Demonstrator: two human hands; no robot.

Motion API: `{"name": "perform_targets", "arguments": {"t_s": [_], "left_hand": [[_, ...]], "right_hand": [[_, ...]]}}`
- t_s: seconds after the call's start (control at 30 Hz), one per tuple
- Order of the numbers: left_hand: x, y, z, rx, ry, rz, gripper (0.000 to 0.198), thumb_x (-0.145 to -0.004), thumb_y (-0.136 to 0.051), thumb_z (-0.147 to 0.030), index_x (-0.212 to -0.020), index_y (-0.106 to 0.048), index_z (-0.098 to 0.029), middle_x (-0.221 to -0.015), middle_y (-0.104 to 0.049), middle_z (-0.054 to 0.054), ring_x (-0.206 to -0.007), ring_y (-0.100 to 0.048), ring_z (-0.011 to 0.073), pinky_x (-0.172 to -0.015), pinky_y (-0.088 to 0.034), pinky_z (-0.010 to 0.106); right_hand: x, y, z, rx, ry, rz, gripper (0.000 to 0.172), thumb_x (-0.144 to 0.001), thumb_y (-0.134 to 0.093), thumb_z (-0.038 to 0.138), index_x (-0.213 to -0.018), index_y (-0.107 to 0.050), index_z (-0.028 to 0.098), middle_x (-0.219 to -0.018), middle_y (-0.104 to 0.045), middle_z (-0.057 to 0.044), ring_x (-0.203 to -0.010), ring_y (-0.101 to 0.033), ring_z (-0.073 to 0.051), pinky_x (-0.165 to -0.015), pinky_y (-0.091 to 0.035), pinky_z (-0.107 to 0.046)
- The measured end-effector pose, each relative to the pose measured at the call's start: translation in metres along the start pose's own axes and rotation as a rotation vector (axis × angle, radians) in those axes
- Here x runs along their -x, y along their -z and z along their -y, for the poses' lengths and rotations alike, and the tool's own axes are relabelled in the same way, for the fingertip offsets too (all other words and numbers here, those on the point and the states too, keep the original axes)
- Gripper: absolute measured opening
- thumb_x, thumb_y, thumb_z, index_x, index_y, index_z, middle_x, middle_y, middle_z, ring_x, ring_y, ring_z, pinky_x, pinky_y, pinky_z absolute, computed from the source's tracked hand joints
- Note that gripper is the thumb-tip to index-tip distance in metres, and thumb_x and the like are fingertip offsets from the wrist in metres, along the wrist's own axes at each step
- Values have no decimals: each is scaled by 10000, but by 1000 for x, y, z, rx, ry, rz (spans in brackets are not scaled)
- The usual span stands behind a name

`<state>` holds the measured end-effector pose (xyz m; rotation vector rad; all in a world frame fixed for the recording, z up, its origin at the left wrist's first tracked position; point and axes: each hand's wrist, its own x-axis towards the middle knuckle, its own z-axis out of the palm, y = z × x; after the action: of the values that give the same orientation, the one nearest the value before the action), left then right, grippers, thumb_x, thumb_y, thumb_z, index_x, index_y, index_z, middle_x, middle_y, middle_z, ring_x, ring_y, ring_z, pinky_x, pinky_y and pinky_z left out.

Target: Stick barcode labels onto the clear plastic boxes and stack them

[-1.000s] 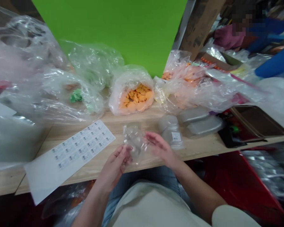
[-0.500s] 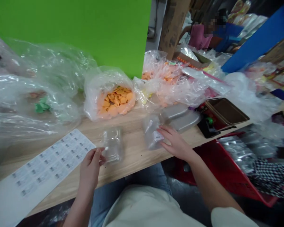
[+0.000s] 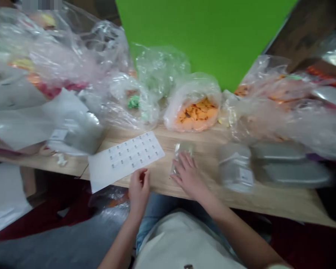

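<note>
My right hand (image 3: 189,175) lies over a small clear plastic box (image 3: 188,147) on the wooden table, fingers spread and touching its top. Part of the box is hidden under the palm. My left hand (image 3: 139,185) is closed, thumb against curled fingers, at the lower edge of a white sheet of printed labels (image 3: 134,153). Whether anything is pinched in it I cannot make out. To the right stands another clear plastic box (image 3: 231,164) bearing a white label (image 3: 245,175).
Behind the boxes is an open bag of orange discs (image 3: 197,114), beside a bag with green pieces (image 3: 133,101). Larger clear containers (image 3: 294,168) stand at the right. Plastic bags crowd the left, with a labelled clear pack (image 3: 75,134). A green panel (image 3: 207,37) rises behind.
The view has swung left. My right hand has left the labelled box and lies on the box my left hand was touching. My left hand has drawn away to the label sheet's edge.
</note>
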<state>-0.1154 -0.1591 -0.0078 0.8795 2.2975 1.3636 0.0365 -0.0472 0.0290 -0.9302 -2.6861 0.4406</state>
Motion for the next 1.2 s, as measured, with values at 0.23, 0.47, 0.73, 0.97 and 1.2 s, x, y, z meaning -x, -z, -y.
{"name": "perform_targets", "arguments": {"t_s": [0.23,0.47,0.73,0.97,1.2], "left_hand": [[20,58,69,681,611,-421,149,-771,-594,-308,-817,-538,-176,-772,-576,0,-689,-577,106,-632,-468,231],[20,76,75,1017,764,-426,188,-779,-571,-118,-958,-607,-164,-893,-674,45,-762,-642,111,-623,-531,189],[26,79,51,924,656,-244,343,-685,-697,-181,-1024,-644,-185,-1049,-674,46,-871,-643,134,-687,-539,194],[10,71,55,521,522,-300,448,-662,-694,-369,-1029,-635,-118,-1045,-660,112,-864,-636,207,-659,-539,290],[-1,74,59,564,821,-55,489,-744,-505,-584,-892,-587,-125,-737,-660,77,-544,-621,142,-456,-467,235]], "right_hand": [[-69,-68,89,-156,297,75,508,-885,-449,325,-1321,-386,71,-1425,-301,-203,-1352,-206,-302,-1072,-268,-443],[-42,-108,104,-298,391,107,290,-891,-444,273,-1138,-547,161,-1221,-540,-111,-1220,-392,-248,-1023,-307,-456],[-34,-94,125,-313,398,58,242,-918,-398,264,-1010,-600,166,-921,-622,-73,-914,-537,-181,-841,-440,-315],[-52,-98,105,-668,-44,-5,119,-813,-522,218,-776,-633,197,-754,-644,-22,-759,-596,-154,-752,-494,-289],[-56,-49,39,-703,-350,-374,257,-882,-406,318,-931,-609,168,-848,-645,-65,-755,-620,-158,-673,-534,-305]]}}
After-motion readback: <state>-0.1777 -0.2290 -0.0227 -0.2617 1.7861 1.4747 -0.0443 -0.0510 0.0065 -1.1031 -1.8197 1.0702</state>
